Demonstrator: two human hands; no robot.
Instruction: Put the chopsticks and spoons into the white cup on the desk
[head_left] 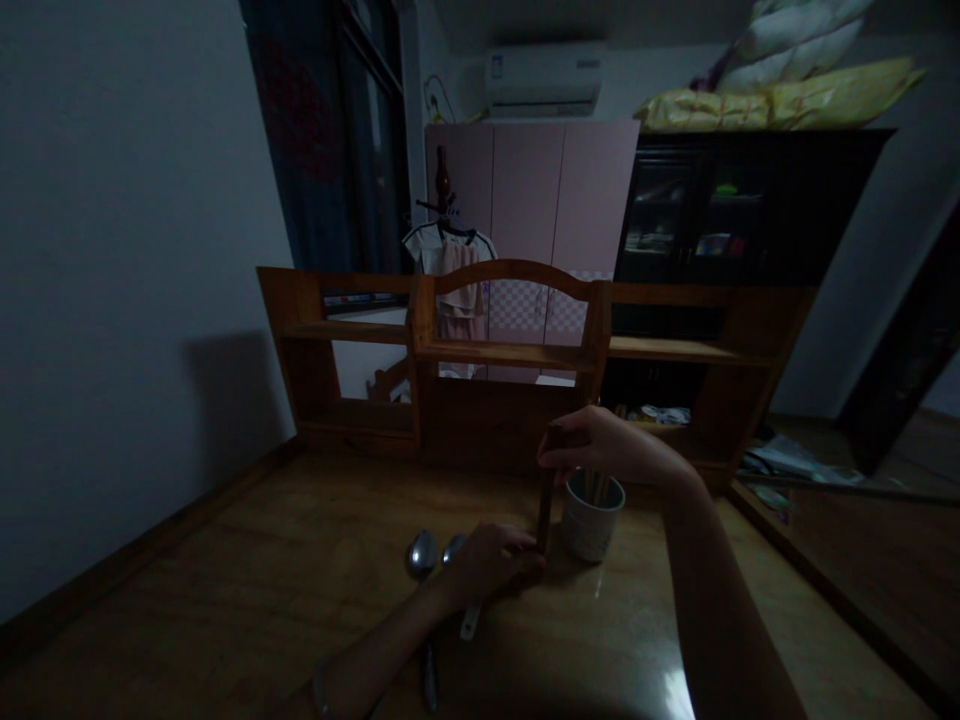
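A bundle of slim dark brown sticks, by their look chopsticks [546, 505], stands upright on the table between my hands. My right hand [592, 440] pinches its top end from above. Low down, my left hand [491, 560] closes its fingers about the bottom end; the exact grip is dim. Just right of the bundle is a pale cup [591, 525] with several lighter chopsticks [598, 487] in it, partly behind my right hand. One metal spoon [422, 552] lies left of my left hand. A second spoon [453, 548] is partly covered by that hand, its handle end showing below.
The glossy wooden table [300, 560] has a raised edge [817, 590] on the right. A wooden shelf unit [510, 352] runs along its back, and a white wall [135, 300] borders the left. Beyond stand a pink wardrobe [525, 190] and a dark cabinet [750, 210]. Light is low.
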